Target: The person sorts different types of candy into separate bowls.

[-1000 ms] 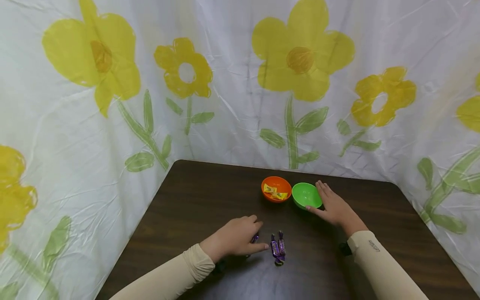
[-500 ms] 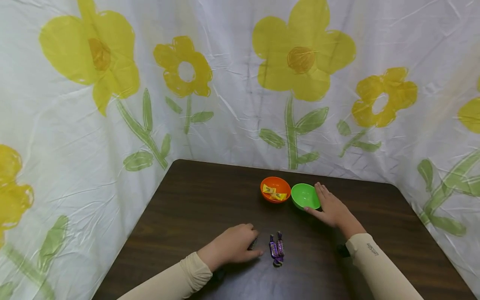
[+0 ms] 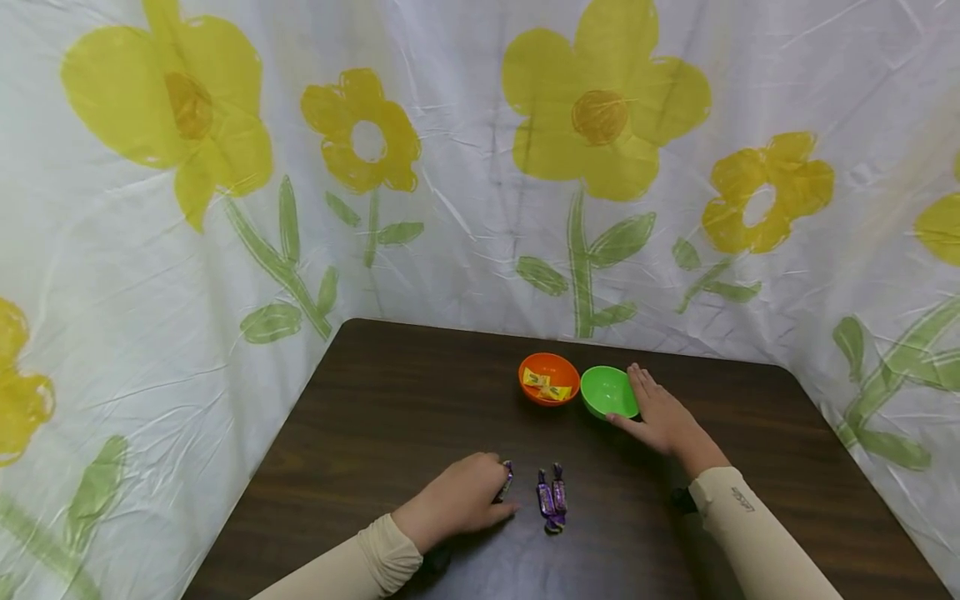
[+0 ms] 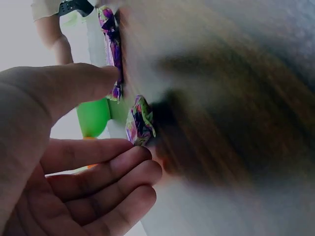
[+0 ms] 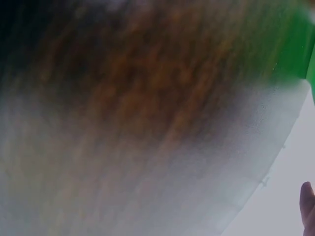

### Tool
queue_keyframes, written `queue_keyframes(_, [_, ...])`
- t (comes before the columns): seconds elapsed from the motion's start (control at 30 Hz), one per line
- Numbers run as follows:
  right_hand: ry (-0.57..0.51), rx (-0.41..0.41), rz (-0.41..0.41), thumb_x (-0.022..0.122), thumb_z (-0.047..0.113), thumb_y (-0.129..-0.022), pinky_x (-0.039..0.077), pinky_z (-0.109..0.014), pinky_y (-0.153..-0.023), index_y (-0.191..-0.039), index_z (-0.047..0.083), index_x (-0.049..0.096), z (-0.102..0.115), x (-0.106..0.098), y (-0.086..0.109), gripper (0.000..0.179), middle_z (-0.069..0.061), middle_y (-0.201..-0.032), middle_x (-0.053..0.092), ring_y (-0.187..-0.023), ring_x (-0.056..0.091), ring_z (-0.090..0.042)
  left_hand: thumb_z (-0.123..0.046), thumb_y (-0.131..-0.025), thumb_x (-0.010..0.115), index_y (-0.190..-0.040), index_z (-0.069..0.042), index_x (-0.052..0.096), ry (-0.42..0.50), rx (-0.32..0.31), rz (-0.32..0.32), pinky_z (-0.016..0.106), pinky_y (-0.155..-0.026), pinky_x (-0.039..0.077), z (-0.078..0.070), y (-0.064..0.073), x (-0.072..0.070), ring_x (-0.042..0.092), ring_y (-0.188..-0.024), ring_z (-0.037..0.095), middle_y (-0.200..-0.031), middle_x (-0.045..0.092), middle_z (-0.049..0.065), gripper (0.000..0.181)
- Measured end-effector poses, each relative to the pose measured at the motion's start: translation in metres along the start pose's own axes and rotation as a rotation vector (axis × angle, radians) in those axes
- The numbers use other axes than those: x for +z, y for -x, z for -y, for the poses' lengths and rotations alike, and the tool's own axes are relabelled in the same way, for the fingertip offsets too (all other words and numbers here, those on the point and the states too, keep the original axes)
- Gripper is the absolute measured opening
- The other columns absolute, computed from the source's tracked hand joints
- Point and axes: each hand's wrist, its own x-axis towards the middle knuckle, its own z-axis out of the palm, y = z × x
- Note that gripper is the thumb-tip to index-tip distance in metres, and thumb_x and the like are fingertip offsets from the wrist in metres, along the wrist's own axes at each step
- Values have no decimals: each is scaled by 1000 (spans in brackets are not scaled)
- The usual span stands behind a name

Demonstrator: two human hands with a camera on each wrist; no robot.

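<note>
My left hand [image 3: 457, 500] is low over the table, beside a purple-wrapped candy [image 3: 506, 481]. In the left wrist view that candy [image 4: 140, 120] lies by the index fingertip, with the thumb apart from it; the fingers are loosely bent. Two more purple-wrapped candies [image 3: 552, 498] lie side by side to the right of this hand. My right hand [image 3: 663, 425] rests against the right side of a green bowl [image 3: 607, 392], thumb at its near side and fingers fairly straight along the far side. No candy shows inside the green bowl.
An orange bowl [image 3: 561, 368] with yellow-wrapped candies [image 3: 553, 392] stands just left of the green one. Both are on a dark wood table [image 3: 390, 400]. A white curtain [image 3: 465, 275] with yellow flowers hangs behind the far edge.
My left hand has drawn slightly left and down, and more of the purple candy beside it now shows. The right hand stays at the green bowl.
</note>
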Motion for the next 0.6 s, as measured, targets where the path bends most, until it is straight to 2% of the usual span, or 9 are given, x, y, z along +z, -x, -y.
queue_keyframes(0.3, [8, 16, 4, 48, 70, -103, 24, -67, -127, -166, -10, 14, 0, 0, 1, 107, -31, -175, 12, -161, 18, -50, -23, -87, 85, -71, -17, 61, -37, 24, -78, 31, -66, 56, 0, -1, 6, 61, -70, 13, -76, 61, -2, 29])
queue_keyframes(0.6, [4, 29, 15, 48, 71, -102, 21, -67, -128, -167, -8, 13, 0, 0, 2, 108, -29, -176, 11, -162, 17, -48, -5, -82, 78, -80, -13, 67, -35, 31, -88, 29, -62, 53, 2, -4, 8, 60, -70, 12, -78, 61, -1, 14])
